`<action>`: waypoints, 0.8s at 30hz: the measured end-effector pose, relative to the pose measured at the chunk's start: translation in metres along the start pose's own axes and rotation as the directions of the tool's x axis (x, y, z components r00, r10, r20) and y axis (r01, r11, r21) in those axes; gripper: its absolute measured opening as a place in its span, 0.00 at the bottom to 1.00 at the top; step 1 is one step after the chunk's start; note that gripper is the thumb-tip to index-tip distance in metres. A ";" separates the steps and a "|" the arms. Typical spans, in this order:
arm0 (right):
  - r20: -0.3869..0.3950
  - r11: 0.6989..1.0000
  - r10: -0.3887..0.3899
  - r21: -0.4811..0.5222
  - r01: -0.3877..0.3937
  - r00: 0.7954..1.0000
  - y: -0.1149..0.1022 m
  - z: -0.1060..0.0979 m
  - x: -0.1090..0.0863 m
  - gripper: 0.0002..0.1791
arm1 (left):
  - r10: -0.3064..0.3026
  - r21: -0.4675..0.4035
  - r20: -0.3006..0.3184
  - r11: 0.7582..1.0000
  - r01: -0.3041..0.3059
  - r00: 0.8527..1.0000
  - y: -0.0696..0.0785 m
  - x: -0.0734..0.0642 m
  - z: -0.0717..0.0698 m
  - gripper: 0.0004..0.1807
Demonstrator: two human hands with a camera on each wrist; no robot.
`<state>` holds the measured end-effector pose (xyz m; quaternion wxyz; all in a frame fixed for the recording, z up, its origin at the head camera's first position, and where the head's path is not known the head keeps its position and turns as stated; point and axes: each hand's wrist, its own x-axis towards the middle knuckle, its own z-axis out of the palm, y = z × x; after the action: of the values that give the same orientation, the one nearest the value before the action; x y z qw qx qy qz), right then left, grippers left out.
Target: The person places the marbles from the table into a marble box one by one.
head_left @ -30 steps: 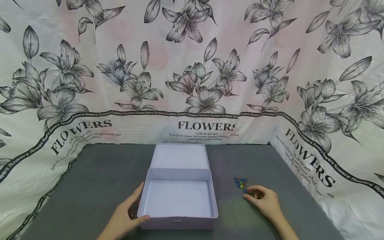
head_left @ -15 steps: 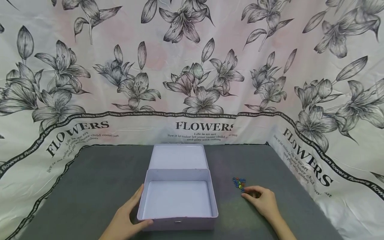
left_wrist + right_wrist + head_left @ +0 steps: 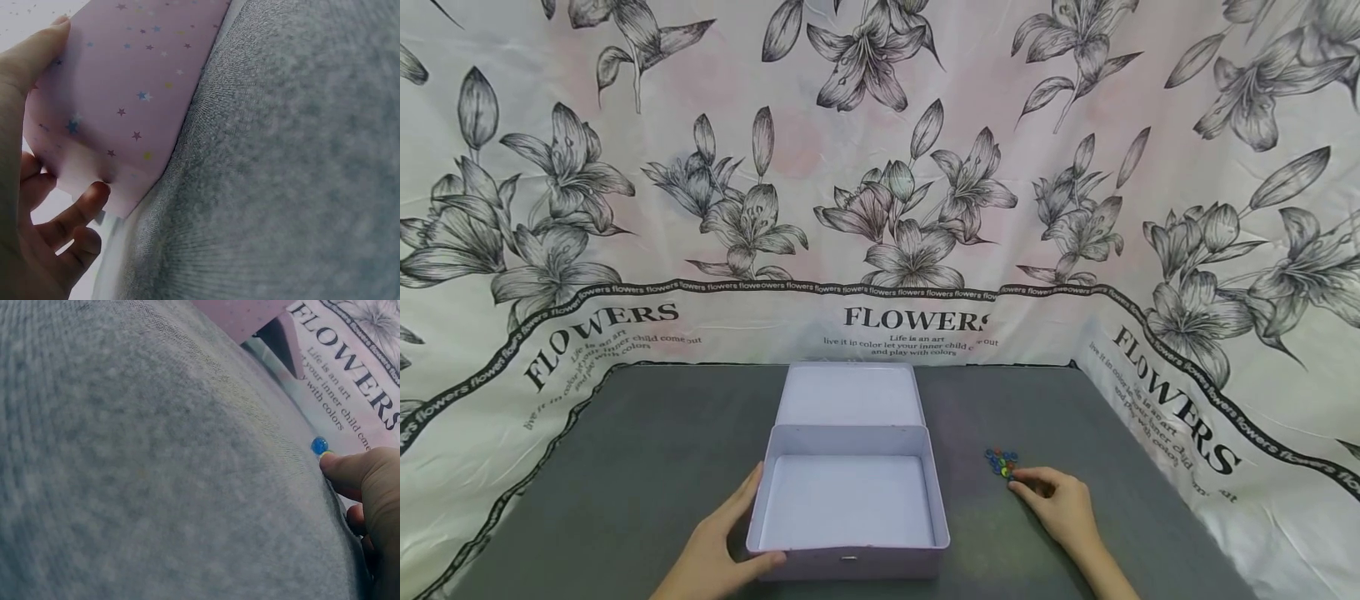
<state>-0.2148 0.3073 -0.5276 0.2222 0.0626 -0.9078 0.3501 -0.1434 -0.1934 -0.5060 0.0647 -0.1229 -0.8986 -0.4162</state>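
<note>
A lilac hinged box (image 3: pixel 847 564) with small printed stars sits in the middle of the table, its lid (image 3: pixel 850 393) tipped back and its inside bare. My left hand (image 3: pixel 711 542) holds the front left corner, thumb on the front and fingers along the left side. In the left wrist view the fingertips touch the starred wall (image 3: pixel 134 115). Right of the box lies a small cluster of blue, orange and yellow-green marbles (image 3: pixel 1000 460). At its near edge my right hand (image 3: pixel 1060 504) pinches a blue marble, mostly hidden by thumb and forefinger. A blue marble (image 3: pixel 320 445) shows beside the thumb tip in the right wrist view.
The table has a grey cloth (image 3: pixel 647 467). White curtains (image 3: pixel 910 208) printed with lilies and lettering enclose it at the back and both sides. The raised lid reaches close to the back curtain.
My right thumb and forefinger have closed together at the blue marble on the cluster's near edge. The left thumb has slid slightly right along the box front. The view shifts a little.
</note>
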 end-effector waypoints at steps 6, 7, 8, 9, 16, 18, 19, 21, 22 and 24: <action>0.016 0.998 0.041 0.038 -0.042 0.999 -0.001 -0.002 -0.002 0.08 | -0.008 -0.028 0.011 1.000 0.009 1.000 0.001 -0.001 0.000 0.63; 0.017 0.997 0.051 0.053 -0.052 0.999 -0.001 -0.003 -0.002 0.08 | -0.011 -0.031 0.013 0.999 0.011 1.000 0.001 -0.001 0.000 0.62; 0.016 0.996 0.061 0.067 -0.062 0.998 -0.001 -0.003 -0.003 0.08 | -0.013 -0.032 0.016 0.999 0.014 1.000 0.001 -0.001 0.000 0.62; 0.016 0.994 0.069 0.079 -0.070 0.998 -0.001 -0.003 -0.003 0.08 | -0.016 -0.029 0.016 0.999 0.017 1.000 0.001 -0.002 0.000 0.62; -0.008 0.979 0.125 0.164 -0.122 0.992 -0.005 -0.005 0.000 0.09 | 0.015 0.046 -0.021 0.999 -0.014 1.000 0.001 -0.003 0.002 0.62; -0.010 0.971 0.134 0.200 -0.129 0.991 -0.009 -0.004 0.004 0.10 | 0.027 0.063 -0.035 0.998 -0.025 0.999 0.001 -0.003 0.003 0.62; -0.009 0.966 0.138 0.220 -0.133 0.990 -0.011 -0.003 0.006 0.10 | 0.031 0.067 -0.040 0.997 -0.029 0.999 0.000 -0.004 0.003 0.62; -0.003 0.958 0.138 0.255 -0.132 0.990 -0.016 0.000 0.011 0.11 | 0.038 0.066 -0.049 0.997 -0.034 0.998 -0.001 -0.004 0.003 0.61; 0.000 0.953 0.136 0.274 -0.131 0.991 -0.018 0.001 0.013 0.11 | 0.035 0.066 -0.051 0.997 -0.032 0.998 -0.001 -0.003 0.003 0.61; 0.000 0.944 0.136 0.303 -0.129 0.991 -0.025 0.003 0.018 0.10 | 0.042 0.064 -0.053 0.997 -0.038 0.998 -0.002 -0.002 0.004 0.61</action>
<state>-0.2254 0.2877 -0.5066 0.1954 0.0312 -0.8433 0.4998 -0.1420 -0.1924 -0.5106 0.1012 -0.1274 -0.9066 -0.3893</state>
